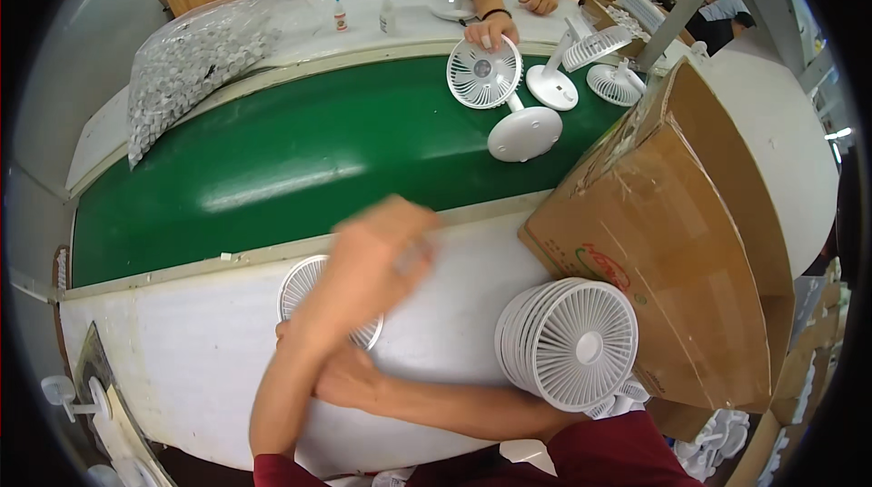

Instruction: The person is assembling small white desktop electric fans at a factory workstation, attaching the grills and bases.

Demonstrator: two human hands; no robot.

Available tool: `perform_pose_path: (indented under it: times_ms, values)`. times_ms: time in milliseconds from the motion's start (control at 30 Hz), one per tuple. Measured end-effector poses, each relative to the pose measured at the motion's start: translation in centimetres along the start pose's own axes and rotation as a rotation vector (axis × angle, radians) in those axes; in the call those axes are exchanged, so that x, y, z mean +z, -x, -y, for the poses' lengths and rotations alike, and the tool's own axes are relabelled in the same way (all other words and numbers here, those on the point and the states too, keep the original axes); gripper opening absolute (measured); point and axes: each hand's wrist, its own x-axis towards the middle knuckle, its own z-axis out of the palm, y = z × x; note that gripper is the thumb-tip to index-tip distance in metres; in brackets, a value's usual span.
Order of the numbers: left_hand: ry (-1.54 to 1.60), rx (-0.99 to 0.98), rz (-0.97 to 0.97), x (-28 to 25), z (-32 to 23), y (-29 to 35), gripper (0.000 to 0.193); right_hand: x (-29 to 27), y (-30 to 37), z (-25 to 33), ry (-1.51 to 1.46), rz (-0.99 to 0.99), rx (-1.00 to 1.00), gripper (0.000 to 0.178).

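My left hand (386,246) is smeared by motion above the near edge of the green belt. Its forearm crosses over my right wrist. Whether its fingers hold anything does not show. Below it, my right hand (348,378) lies low over the white table, partly hidden by the left forearm, and grips a white round fan grille (300,285) by its lower rim. The left forearm covers the middle of that grille. To the right of my hands, a stack of white fan grilles (581,342) lies tipped toward me on the table.
A tall open cardboard box (663,260) stands at the right. On the green belt (272,160) are several white desk fans; another person's hand (490,30) touches one fan (484,74). A plastic bag of small white parts (204,55) and two small bottles (341,13) sit across the belt.
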Motion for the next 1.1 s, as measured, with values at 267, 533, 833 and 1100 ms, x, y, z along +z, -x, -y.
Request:
perform_pose_path:
  times_ms: [267,533,833,1100]
  values:
    - [-0.233,0.228,0.38,3.5,0.4,4.0,0.016,1.2,-0.6,0.8,0.694,0.286,-0.128,0.032]
    - [-0.136,0.207,0.541,2.7,2.0,3.0,0.018,-0.9,-0.5,2.9,0.339,0.062,-0.017,0.032]
    - [-0.087,0.443,-0.299,8.3,-0.7,-15.8,0.027,-1.6,-0.8,2.8,0.668,0.496,-0.178,0.04]
    - [-0.438,0.347,-0.605,18.0,-0.7,-29.3,0.055,-1.9,-2.8,3.2,0.542,0.348,-0.097,0.027]
